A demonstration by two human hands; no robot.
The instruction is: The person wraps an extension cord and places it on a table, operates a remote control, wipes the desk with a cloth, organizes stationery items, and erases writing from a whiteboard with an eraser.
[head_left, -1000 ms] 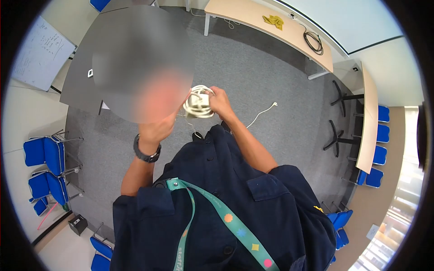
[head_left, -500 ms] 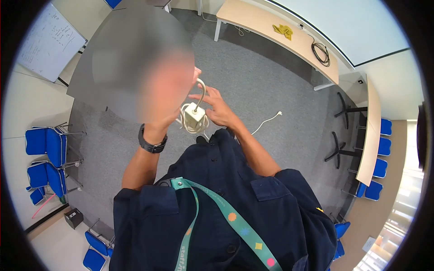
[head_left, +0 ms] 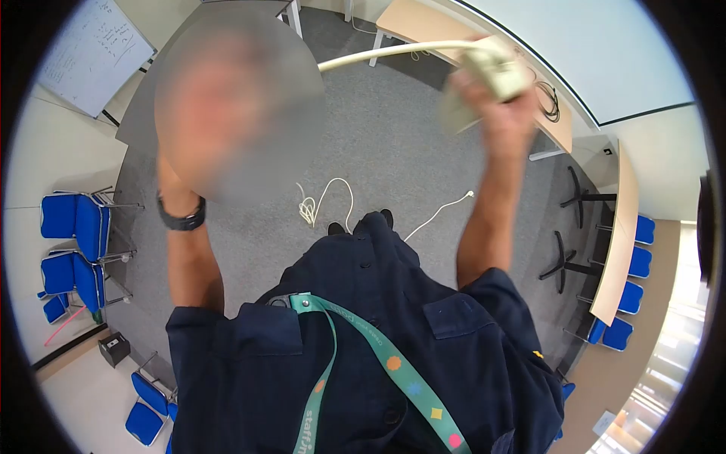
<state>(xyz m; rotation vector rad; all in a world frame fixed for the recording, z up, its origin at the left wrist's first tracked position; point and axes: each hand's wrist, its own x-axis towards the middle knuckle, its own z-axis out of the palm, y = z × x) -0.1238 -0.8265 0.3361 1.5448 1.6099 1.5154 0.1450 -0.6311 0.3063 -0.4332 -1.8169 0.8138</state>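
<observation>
My right hand (head_left: pixel 508 113), raised at the upper right, is closed around a cream-white extension socket block (head_left: pixel 495 64), smeared by motion. From the block a thick white cord (head_left: pixel 386 53) stretches across to the left and goes into a blurred patch. My left hand (head_left: pixel 215 106) is raised inside that patch, with a black watch (head_left: pixel 183 216) on its wrist. Its fingers are hidden, so its grip on the cord does not show. Loose white cord (head_left: pixel 308 210) lies in loops on the grey carpet near my shoes, and a plug end (head_left: pixel 470 194) lies farther right.
A long table (head_left: pixel 412 23) stands along the far wall, with a coiled black cable (head_left: pixel 547 102) on it. Another table (head_left: pixel 616 250) and blue chairs (head_left: pixel 639 262) line the right side. More blue chairs (head_left: pixel 72 216) and a whiteboard (head_left: pixel 94 57) are on the left.
My hands have moved apart and up, the right one carrying the socket block far right. The cord between them is now stretched out. Bundled cord has dropped to the floor.
</observation>
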